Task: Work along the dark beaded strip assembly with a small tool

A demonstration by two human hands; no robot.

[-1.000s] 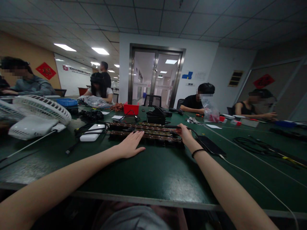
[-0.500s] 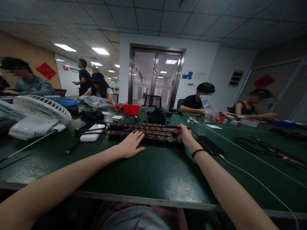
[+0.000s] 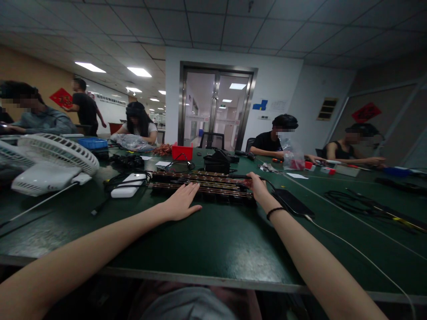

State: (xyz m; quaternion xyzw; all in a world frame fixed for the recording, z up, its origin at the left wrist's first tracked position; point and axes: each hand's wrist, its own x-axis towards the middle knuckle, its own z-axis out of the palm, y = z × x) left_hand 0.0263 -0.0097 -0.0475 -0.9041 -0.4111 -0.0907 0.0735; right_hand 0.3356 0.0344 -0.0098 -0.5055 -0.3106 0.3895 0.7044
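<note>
Several thin, copper-coloured wires point(image 3: 223, 188) lie lengthwise side by side across a low black holder point(image 3: 230, 199) on the table in front of me. My left hand point(image 3: 180, 202) lies flat over the near left part of the wires, its fingers stretched forward and its thumb out to the side. At the right end, my right hand point(image 3: 257, 187) pinches a slim black stick-shaped tool point(image 3: 237, 176) above the far wires. A black cord runs from behind that hand down to the right. The tool's tip is too small to make out.
Left of the holder are a white power bank point(image 3: 128, 186), black cables and a white fan point(image 3: 55, 162). A black phone point(image 3: 293, 202) with a white cord lies right. Behind stand a black device point(image 3: 216, 162) and a red bin point(image 3: 182, 152). Several people sit around the green table point(image 3: 213, 249).
Both my hands keep practically the same place and hold. In the background, a standing person has moved left.
</note>
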